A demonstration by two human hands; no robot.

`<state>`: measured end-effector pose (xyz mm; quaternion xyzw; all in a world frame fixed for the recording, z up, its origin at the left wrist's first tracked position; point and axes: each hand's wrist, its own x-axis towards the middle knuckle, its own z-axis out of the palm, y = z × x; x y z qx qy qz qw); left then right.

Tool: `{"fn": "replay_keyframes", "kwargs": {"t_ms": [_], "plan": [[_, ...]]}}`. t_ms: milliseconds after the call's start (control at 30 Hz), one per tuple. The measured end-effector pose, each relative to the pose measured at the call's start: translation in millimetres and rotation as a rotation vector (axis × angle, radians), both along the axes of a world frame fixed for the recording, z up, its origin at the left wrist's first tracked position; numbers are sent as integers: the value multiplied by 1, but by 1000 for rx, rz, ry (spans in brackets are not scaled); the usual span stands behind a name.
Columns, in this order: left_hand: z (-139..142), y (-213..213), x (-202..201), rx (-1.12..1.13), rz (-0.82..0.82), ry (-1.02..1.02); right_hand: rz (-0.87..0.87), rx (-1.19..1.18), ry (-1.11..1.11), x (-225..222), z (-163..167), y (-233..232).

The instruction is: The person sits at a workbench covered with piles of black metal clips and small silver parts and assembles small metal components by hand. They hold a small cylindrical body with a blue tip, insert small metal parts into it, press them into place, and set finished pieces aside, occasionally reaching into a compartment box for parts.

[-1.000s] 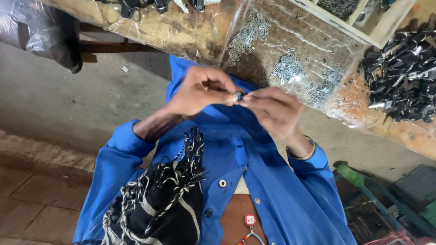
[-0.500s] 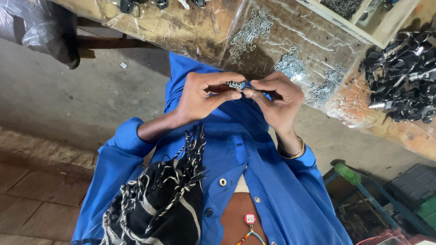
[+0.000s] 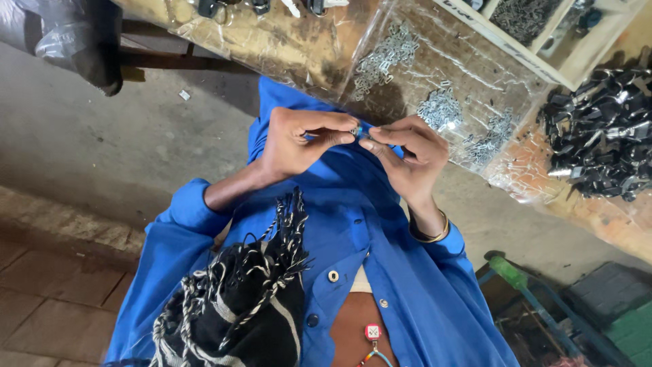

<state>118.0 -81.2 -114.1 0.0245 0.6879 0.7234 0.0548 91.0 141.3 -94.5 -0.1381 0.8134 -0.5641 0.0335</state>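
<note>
My left hand point(image 3: 295, 139) and right hand point(image 3: 407, 156) meet in front of my blue jacket point(image 3: 380, 251), fingertips pinching one small metal part point(image 3: 356, 130) between them. Past them I see the counter point(image 3: 299, 47) with heaps of small silvery pieces point(image 3: 441, 109) on clear plastic sheet, and a pile of dark metal clips point(image 3: 598, 136) to the right.

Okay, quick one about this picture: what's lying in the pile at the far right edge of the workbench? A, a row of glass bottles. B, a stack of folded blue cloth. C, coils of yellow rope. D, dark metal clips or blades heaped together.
D: the heap at the right end of the workbench is a pile of dark metal pieces, shiny in places, lying jumbled on the wood beside the clear plastic sheet strewn with small silver parts.
</note>
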Motion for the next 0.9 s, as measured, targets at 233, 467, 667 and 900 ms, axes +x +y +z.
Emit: {"fn": "replay_keyframes", "kwargs": {"t_ms": [233,467,667,900], "plan": [[2,-11,-8,330,-98,-354,40,-31,36,-2,7,-2],[14,-19,-14,215,-184,-382,196,6,69,-8,13,2],[12,-19,-7,225,-166,-411,225,-80,17,-7,11,2],[7,-16,-6,384,-141,-493,204,-54,72,-11,7,-3]]}}
